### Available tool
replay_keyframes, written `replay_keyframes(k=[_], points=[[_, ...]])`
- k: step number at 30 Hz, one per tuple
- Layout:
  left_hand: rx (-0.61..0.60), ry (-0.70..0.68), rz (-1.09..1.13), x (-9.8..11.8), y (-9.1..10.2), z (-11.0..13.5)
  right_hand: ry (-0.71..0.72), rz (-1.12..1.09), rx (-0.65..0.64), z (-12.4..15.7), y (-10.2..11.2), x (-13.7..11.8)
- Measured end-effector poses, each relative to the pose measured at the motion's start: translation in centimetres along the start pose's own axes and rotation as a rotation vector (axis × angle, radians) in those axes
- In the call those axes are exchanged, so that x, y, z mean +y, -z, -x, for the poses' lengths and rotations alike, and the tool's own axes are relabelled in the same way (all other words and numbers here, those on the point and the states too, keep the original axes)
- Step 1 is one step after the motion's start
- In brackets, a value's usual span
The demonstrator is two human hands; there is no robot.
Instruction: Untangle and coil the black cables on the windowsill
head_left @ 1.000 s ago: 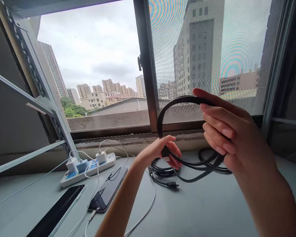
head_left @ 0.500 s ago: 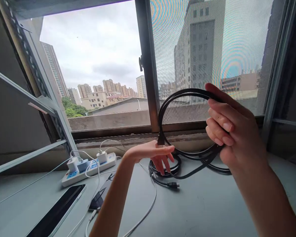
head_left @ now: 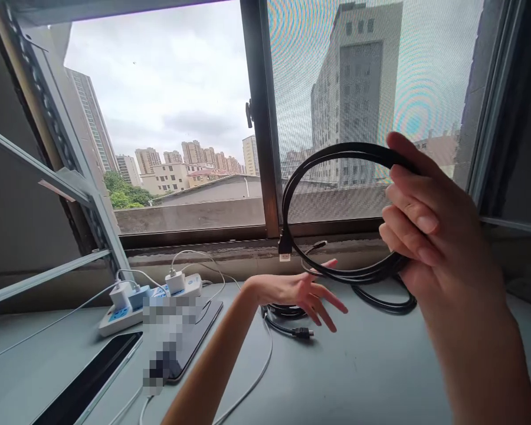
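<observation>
A looped black USB cable (head_left: pixel 288 195) hangs in the air, gripped by my right hand (head_left: pixel 429 236) with its fingers curled round the bundle. The cable's flat, wide plug (head_left: pixel 285 245) points down at the left of the loop. A thinner plug (head_left: pixel 321 244) sticks out near the window sill. Below the loop is my left hand (head_left: pixel 307 295), fingers spread and holding nothing. Behind that hand, a second coiled black cable (head_left: pixel 287 311) lies on the table, partly hidden, its plug (head_left: pixel 303 333) pointing right. Another black coil (head_left: pixel 384 304) rests below my right hand.
On the left are a white power strip (head_left: pixel 119 321) with chargers and a phone (head_left: pixel 92 378). Another dark flat device (head_left: pixel 199 336) lies beside it, partly blurred out. White charging cords (head_left: pixel 265 372) cross the grey table (head_left: pixel 358 383). A metal shelf frame (head_left: pixel 79 195) and window stand behind.
My left hand has come away from the cable plug and strand, spreading its fingers lower and further right. My right hand has risen slightly rightward with the loop. The thinner plug now shows near the sill.
</observation>
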State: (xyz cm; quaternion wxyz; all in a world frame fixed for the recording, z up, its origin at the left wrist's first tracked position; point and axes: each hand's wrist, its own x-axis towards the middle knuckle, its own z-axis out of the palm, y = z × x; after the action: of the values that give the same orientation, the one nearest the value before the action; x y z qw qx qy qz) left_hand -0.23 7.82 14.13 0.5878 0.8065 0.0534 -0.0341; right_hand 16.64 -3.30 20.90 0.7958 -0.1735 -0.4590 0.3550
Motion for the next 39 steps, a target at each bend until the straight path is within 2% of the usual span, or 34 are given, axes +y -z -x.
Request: replay_keyframes(k=[3,5,8,11,13,16,19,22,25,31,36,39], points=[[0.342,-0.208,0.117,1.3,-0.6,0.8,-0.051,-0.010,-0.052,-0.6,0.3,-0.1],[0.517,-0.295,0.150,1.9,-0.8,1.0,-0.053,0.022,-0.059,-1.0,0.5,0.1],[0.646,-0.447,0.190,2.4,-0.8,1.1,-0.026,0.057,-0.023,-1.7,0.9,0.9],[0.736,-0.545,0.333,3.2,-0.5,1.8,-0.027,0.025,0.015,-2.6,1.5,1.8],[0.768,-0.525,0.404,3.9,-0.4,2.5,-0.041,0.022,0.006,-3.2,2.0,2.2],[0.751,-0.430,0.387,4.9,-0.6,3.1,-0.078,0.087,-0.079,-3.8,2.7,2.6],[0.744,-0.372,0.369,5.2,-1.0,2.6,-0.125,0.203,-0.202,-3.9,2.9,2.8],[0.805,-0.357,0.340,5.0,-1.3,1.8,-0.171,0.300,-0.285,-3.4,2.6,3.1],[0.881,-0.345,0.238,4.8,-1.8,1.2,-0.152,0.364,-0.295,-3.0,2.2,3.3],[1.119,-0.289,0.081,5.0,-2.3,0.8,-0.046,0.525,-0.313,-2.8,1.8,4.1],[1.169,-0.246,0.055,4.9,-2.1,0.8,0.006,0.730,-0.286,-3.2,2.0,5.6],[1.193,-0.260,0.000,4.9,-2.0,1.1,0.013,0.771,-0.282,-3.3,2.0,6.4]])
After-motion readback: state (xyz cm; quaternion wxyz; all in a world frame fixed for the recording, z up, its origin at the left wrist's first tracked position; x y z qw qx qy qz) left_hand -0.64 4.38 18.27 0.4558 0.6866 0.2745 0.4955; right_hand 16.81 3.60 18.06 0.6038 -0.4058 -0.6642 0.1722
